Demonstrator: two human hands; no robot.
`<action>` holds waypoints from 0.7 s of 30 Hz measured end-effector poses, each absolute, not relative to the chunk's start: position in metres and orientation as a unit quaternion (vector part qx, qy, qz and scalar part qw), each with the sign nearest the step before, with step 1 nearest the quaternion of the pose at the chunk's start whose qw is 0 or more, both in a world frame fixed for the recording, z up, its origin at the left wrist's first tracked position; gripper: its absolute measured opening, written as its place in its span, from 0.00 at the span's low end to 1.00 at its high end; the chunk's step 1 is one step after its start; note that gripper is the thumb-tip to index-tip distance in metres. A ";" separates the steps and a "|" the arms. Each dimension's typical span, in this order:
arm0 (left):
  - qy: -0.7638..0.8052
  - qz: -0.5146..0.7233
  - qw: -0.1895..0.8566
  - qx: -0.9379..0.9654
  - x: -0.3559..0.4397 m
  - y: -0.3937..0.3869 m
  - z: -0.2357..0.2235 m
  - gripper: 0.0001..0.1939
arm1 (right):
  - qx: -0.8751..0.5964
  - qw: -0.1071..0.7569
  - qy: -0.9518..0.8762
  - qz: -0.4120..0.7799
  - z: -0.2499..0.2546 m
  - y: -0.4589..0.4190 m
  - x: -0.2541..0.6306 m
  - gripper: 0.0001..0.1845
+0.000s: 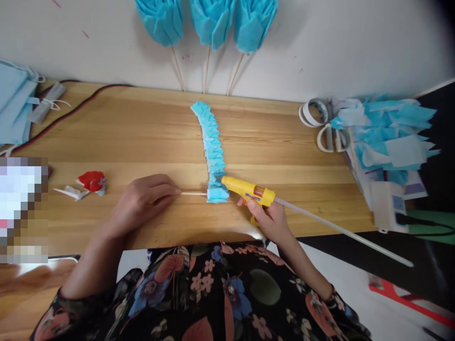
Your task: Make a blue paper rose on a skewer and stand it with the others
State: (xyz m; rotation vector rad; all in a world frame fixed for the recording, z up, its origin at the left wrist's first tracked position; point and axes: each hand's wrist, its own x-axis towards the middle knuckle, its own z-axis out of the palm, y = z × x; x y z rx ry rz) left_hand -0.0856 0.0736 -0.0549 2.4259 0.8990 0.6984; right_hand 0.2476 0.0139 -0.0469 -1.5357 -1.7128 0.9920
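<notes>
My left hand (147,199) pinches the end of a thin wooden stick (194,193), which lies across the table to the near end of a blue pleated strip (214,142). The near end of the strip is folded around the stick's tip. My right hand (272,220) grips a yellow glue gun (249,190). Its nozzle points left and is at the strip, just beyond the folded end; I cannot tell whether it touches. A long clear glue stick (341,229) juts from the back of the gun.
Three blue fabric flowers (213,23) on sticks lean against the wall. Folded blue pieces (391,132), scissors (332,137), a tape roll (314,112) and a white power box (389,208) lie right. Left are a red scrap (93,181), blue masks (16,102) and a dark cable (81,106).
</notes>
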 end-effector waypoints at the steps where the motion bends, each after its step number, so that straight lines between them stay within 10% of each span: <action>1: 0.328 0.252 0.232 0.880 -0.086 0.073 -0.055 0.06 | -0.584 0.308 -0.649 0.377 -0.046 0.015 0.247 0.18; 21: 0.342 0.238 0.251 0.874 -0.084 0.073 -0.050 0.07 | -0.593 0.289 -0.657 0.365 -0.048 0.016 0.246 0.17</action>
